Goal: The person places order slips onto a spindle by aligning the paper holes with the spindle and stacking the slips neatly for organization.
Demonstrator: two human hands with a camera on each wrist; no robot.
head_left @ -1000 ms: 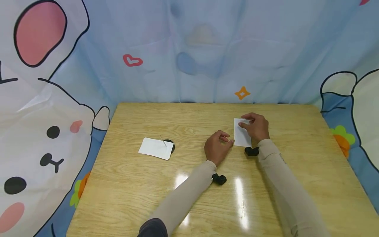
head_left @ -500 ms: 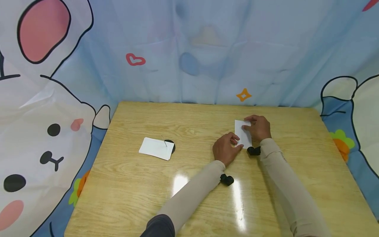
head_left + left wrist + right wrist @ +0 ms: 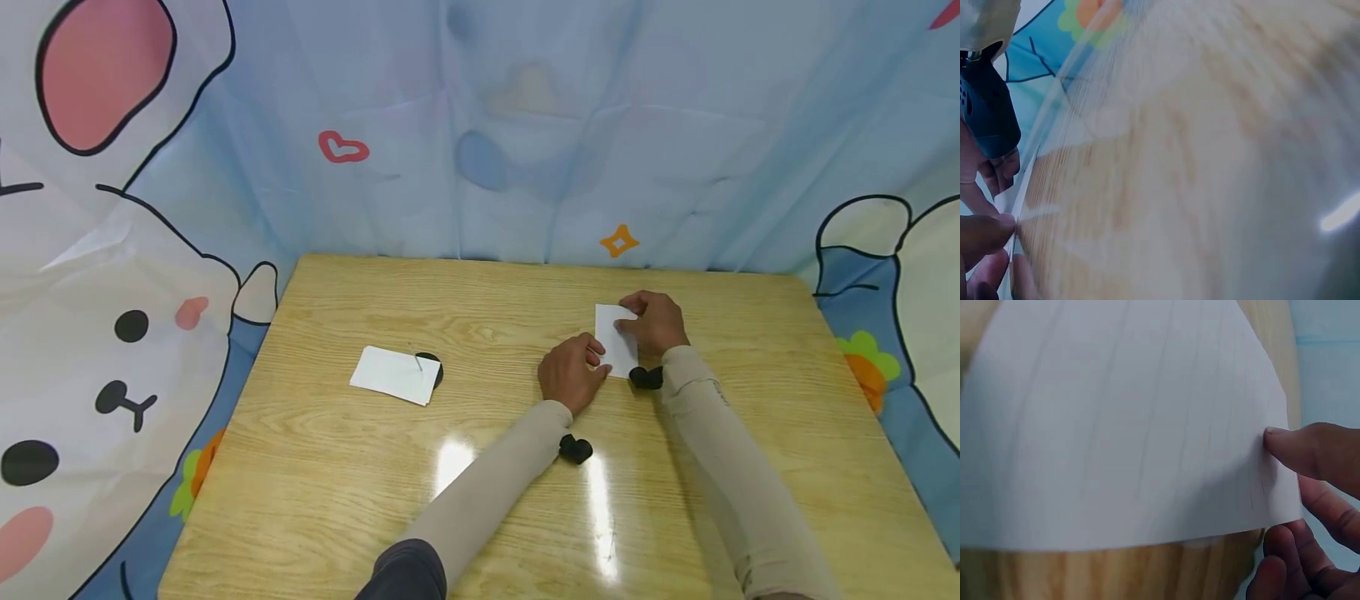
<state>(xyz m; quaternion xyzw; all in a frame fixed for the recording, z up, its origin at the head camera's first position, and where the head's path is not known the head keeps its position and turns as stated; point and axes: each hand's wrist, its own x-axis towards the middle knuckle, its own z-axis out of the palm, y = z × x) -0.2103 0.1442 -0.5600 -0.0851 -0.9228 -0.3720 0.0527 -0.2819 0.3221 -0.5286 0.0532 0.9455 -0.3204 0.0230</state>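
A small white sheet of paper (image 3: 619, 352), with faint lines across it in the right wrist view, lies between both hands at the right of the table. My right hand (image 3: 655, 325) pinches its right side near the far corner; the thumb (image 3: 1313, 449) presses on the face while the other fingers curl by the edge. At the near left part of the sheet, my left hand (image 3: 572, 373) holds the edge between thumb (image 3: 988, 236) and fingers. The sheet appears almost edge-on in the left wrist view. Some of the left fingertips are hidden.
White paper sheets (image 3: 392, 377) lie at the left of the wooden table (image 3: 315, 475). A black round thing (image 3: 437, 375) sits partly under them, with a thin stick-like thing (image 3: 417, 360) at their corner. A printed curtain (image 3: 525, 192) hangs behind the table.
My left hand has moved right from beside the sheet onto its near left part. My right hand has kept its hold, and the sheet has barely shifted.
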